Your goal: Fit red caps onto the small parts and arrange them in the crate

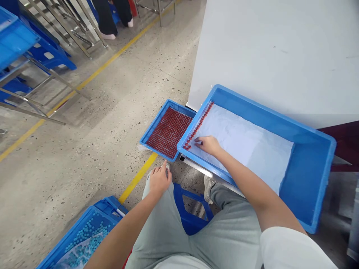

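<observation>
The half-curled right hand [208, 145], its hold unclear, is working beside red pieces [199, 125] lining the blue tray's [275, 113] white sheet [241, 130], apparently needing fine fingertip control; the left hand [159, 180] is lying open.

Bright and even indoor light, with soft shadows and a wide-lens view.
The light seems to come from above. It makes a pale sheen on the floor [120, 101], to the left of both hands, and a sharp glint on the metal edge [200, 168] just below the right hand [208, 144]. Beyond this hand, the table [266, 48] looks almost washed out. A light shade lies on the sheet [246, 140]. Far left of the left hand [160, 180], the metal frames [42, 89] look stretched and slightly soft.
</observation>
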Demonstrator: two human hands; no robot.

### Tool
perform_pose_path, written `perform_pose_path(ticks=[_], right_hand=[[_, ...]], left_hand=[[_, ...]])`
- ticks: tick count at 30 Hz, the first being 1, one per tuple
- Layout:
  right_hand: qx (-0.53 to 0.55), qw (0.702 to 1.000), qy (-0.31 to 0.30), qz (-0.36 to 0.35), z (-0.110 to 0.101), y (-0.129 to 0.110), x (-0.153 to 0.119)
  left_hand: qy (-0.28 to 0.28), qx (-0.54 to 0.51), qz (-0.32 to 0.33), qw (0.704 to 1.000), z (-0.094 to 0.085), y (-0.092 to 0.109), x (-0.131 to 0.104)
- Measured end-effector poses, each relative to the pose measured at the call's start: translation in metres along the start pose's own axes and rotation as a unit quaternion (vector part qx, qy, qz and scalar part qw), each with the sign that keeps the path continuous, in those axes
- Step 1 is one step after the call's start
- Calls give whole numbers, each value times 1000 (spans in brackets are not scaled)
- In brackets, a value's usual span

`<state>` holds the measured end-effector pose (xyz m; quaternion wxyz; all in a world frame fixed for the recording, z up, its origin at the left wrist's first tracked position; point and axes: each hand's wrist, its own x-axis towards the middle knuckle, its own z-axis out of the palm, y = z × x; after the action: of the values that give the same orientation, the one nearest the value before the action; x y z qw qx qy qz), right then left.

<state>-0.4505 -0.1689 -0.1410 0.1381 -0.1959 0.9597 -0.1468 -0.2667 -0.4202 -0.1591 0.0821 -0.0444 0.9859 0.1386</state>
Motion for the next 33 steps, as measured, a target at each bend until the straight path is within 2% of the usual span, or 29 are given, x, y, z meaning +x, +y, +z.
perform_pose_path(ticks=[4, 9, 16, 24, 33], right_hand=[[1, 992, 73, 106, -24, 33, -6], [-19, 994, -15, 109, -29, 54, -18], [-31, 995, -45, 89, -22, 55, -29], [-25, 996, -70, 54, -17, 55, -18], [-19, 995, -78, 65, -8, 54, -8]], left_hand=[[-2, -9, 5, 1000, 0, -2, 0], [-8, -25, 2, 1000, -1, -1, 0], [-15, -7, 2, 1000, 1, -2, 0], [-4, -11, 5, 1000, 0, -1, 0], [-12, -13, 7, 1000, -1, -1, 0]])
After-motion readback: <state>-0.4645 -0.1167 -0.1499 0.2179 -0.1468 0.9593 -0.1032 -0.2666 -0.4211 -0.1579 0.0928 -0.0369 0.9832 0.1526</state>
